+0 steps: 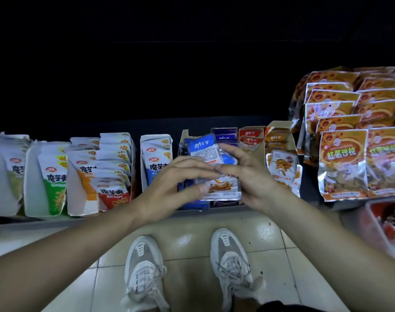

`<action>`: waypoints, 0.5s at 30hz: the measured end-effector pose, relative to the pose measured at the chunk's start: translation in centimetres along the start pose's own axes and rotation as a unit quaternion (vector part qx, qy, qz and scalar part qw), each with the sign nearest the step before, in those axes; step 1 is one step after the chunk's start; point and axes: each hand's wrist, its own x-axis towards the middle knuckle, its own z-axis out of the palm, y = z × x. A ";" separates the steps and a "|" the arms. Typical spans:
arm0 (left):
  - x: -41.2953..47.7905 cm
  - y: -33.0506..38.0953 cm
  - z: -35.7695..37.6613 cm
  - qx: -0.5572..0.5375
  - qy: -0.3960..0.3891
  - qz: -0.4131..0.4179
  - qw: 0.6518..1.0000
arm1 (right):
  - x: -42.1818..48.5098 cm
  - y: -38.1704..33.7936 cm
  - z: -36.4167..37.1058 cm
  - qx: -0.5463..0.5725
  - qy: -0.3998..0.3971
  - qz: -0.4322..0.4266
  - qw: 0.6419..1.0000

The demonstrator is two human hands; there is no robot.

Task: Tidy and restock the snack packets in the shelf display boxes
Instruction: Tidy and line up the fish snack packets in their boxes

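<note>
My left hand (174, 185) and my right hand (248, 174) meet in front of the shelf and together hold a small stack of snack packets (223, 188), fingers curled round it. The top packet (205, 149) is blue and white and sticks up above my fingers; a white packet with an orange picture shows below them. The stack is over the blue display box (185, 140) in the middle of the shelf. Beside it stand a red-and-white box (251, 136) and an orange box (279, 136) of similar small packets.
White display boxes of konjac packets (108, 172) fill the shelf's left side. Large orange foil bags (342, 163) are stacked at the right. A red basket (385, 221) sits low at the right. My shoes (144, 266) stand on the tiled floor below the shelf edge.
</note>
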 end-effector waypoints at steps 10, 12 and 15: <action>2.9 2.3 1.0 -0.258 0.243 -0.335 0.873 | -1.6 0.6 0.3 -0.264 0.043 -0.183 0.946; 3.2 2.5 1.6 -0.286 0.210 -0.362 0.862 | -2.1 1.1 0.6 -0.301 0.024 -0.219 0.928; 3.3 1.7 2.4 -0.322 0.223 -0.357 0.848 | -2.2 1.8 0.7 -0.290 0.012 -0.223 0.931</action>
